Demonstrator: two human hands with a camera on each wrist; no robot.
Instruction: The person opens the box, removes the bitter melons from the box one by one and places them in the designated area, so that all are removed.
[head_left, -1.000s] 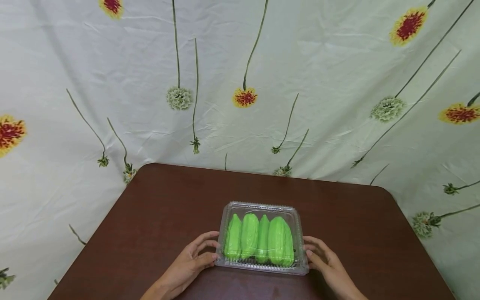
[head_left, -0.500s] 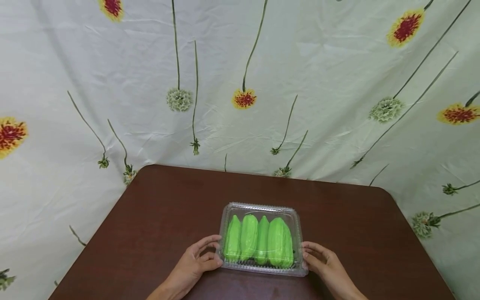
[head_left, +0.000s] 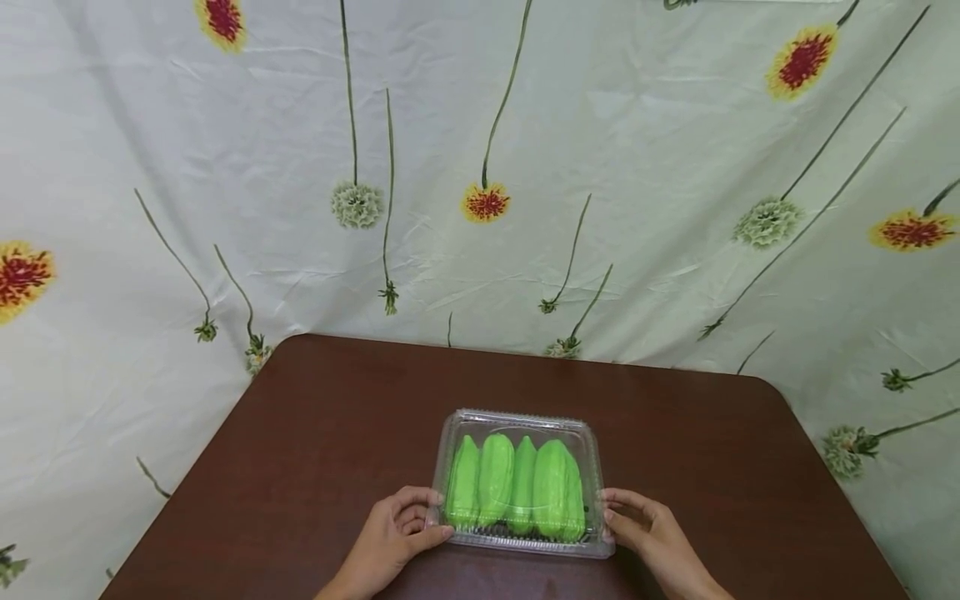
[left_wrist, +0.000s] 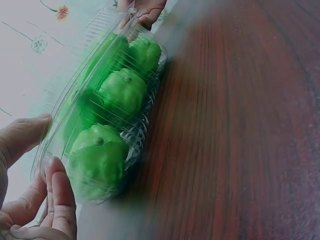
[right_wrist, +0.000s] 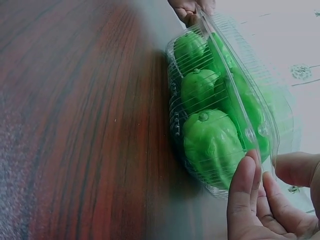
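A clear plastic clamshell container with its lid down lies at the near middle of the table in the head view. Several long, light-green, ribbed gourd-like vegetables lie side by side inside, pointed ends away from me. My left hand pinches the rim at the near left corner, thumb on top. From the other side my right hand pinches the near right corner. In both wrist views the rim passes between thumb and fingers, and rounded stem ends of the vegetables show through the ridged wall.
The dark red-brown wooden table has rounded far corners. Behind it and along both sides hangs a pale cloth printed with flowers on long stems.
My left hand has shifted slightly right and nearer me, its thumb now over the container's corner rim. The whole head view has tilted a little, so everything sits slightly lower.
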